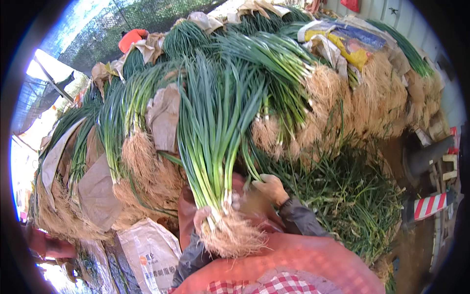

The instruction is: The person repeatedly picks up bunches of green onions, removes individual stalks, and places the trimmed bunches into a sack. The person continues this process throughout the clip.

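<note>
My left hand [202, 217] is wrapped around the white stem ends of a large bunch of scallions [211, 143]. Pale, hairy roots [235, 235] hang over my apron, while the long green leaves stretch away from me onto the heap. Just right of the bunch, my right hand [271, 189] pinches a few limp green leaves [251, 161]. Whether those leaves still join the bunch cannot be made out. Part of my left hand is hidden behind stems and roots.
Stacked scallion bundles [143, 99] with brown paper rise ahead. Loose leaf trimmings [349, 194] pile up at right. A printed paper sack [150, 253] lies at lower left. A red-and-white striped bar [429, 206] stands at far right. A person in orange [132, 39] is behind the heap.
</note>
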`<act>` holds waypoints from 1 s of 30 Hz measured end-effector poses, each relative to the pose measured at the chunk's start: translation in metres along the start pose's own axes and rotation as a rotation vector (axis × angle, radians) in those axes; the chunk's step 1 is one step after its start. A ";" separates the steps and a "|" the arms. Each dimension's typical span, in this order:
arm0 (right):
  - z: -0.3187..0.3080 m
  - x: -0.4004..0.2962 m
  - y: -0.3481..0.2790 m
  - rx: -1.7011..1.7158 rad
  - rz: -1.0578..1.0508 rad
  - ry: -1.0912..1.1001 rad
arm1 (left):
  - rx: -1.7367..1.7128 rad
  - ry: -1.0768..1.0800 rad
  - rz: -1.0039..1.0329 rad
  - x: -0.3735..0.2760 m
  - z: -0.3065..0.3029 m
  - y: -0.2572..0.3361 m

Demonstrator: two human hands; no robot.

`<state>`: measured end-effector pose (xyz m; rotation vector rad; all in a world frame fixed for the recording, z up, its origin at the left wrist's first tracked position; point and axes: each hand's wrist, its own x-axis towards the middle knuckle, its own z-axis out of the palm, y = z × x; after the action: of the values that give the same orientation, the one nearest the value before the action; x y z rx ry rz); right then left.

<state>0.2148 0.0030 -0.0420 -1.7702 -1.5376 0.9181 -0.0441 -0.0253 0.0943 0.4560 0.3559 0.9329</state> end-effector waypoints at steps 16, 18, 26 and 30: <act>-0.042 -0.020 -0.112 0.691 -0.339 0.024 | 0.076 0.242 -0.102 0.001 -0.054 -0.037; -0.043 -0.021 -0.105 0.739 -0.103 -0.042 | 0.115 0.249 -0.093 0.002 -0.046 -0.038; -0.042 -0.056 -0.072 -0.374 -0.541 0.541 | 0.137 0.257 -0.154 0.005 -0.038 -0.047; -0.062 -0.092 -0.093 0.441 -0.629 -0.074 | 0.108 0.219 -0.124 0.005 -0.030 -0.041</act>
<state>0.2057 -0.0765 0.0792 -0.8728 -1.6351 0.9050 -0.0281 -0.0351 0.0469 0.4263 0.6301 0.8468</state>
